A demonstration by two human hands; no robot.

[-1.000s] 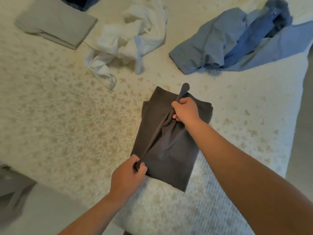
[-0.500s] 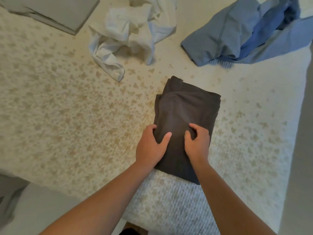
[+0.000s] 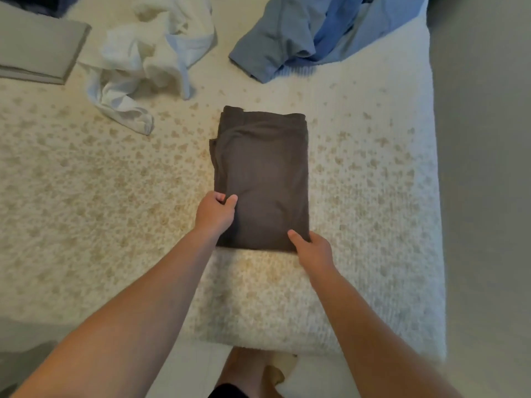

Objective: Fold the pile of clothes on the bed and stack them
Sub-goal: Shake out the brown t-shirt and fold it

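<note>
A dark brown garment (image 3: 263, 173), folded into a long rectangle, lies flat on the cream patterned bed (image 3: 86, 196) near its front edge. My left hand (image 3: 215, 215) grips the garment's left edge near the bottom, thumb on top. At the bottom right corner my right hand (image 3: 314, 249) holds the cloth, thumb resting on the fabric. A crumpled white garment (image 3: 146, 58) lies at the back, left of centre. Crumpled blue clothes (image 3: 310, 35) lie at the back right.
A folded grey garment (image 3: 37, 50) sits at the back left with something dark blue behind it. The bed's right edge (image 3: 434, 168) drops to a grey floor. My legs show below the front edge.
The strip I was pulling across the brown garment is tucked away. My hands went from pressing its middle to gripping its left edge and bottom right corner. It now lies straighter.
</note>
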